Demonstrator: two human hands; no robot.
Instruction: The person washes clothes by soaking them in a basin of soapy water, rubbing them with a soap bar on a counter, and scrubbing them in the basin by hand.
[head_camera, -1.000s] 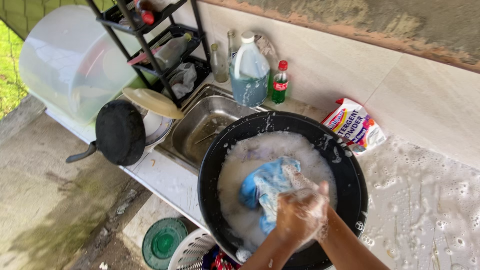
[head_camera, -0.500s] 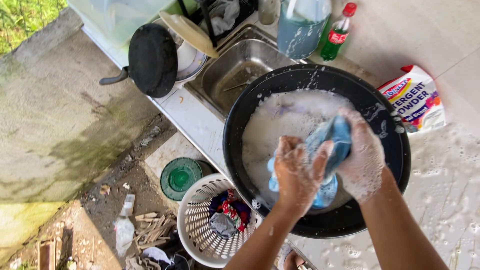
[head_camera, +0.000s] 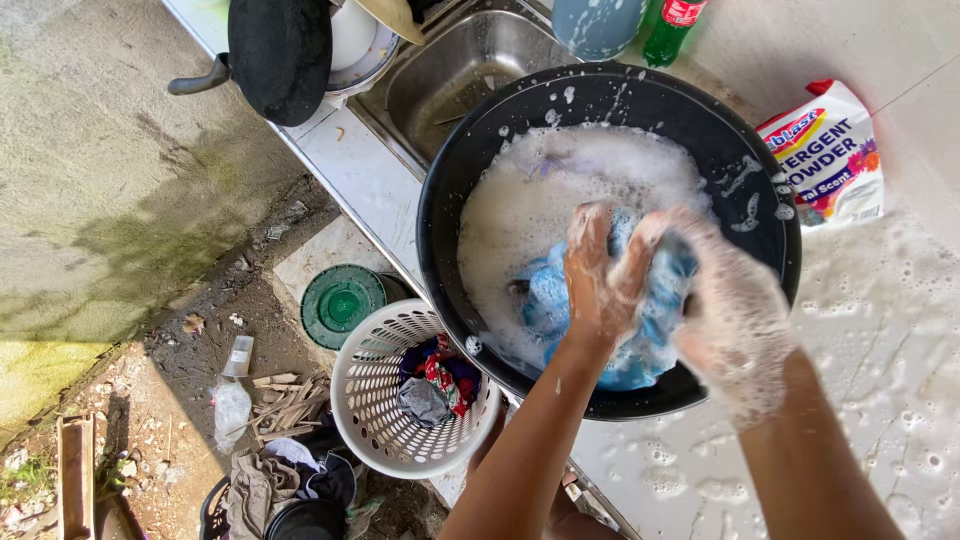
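Both hands bent, fingers gripping blue cloth

The single head-worn camera looks steeply down, from close range, onto the round black plastic basin and the white laundry basket below the counter.

You look down on a white tiled counter, wet and flecked with suds, with a steel sink set into it; below lies a stained concrete floor, sunlit, and littered dirt ground
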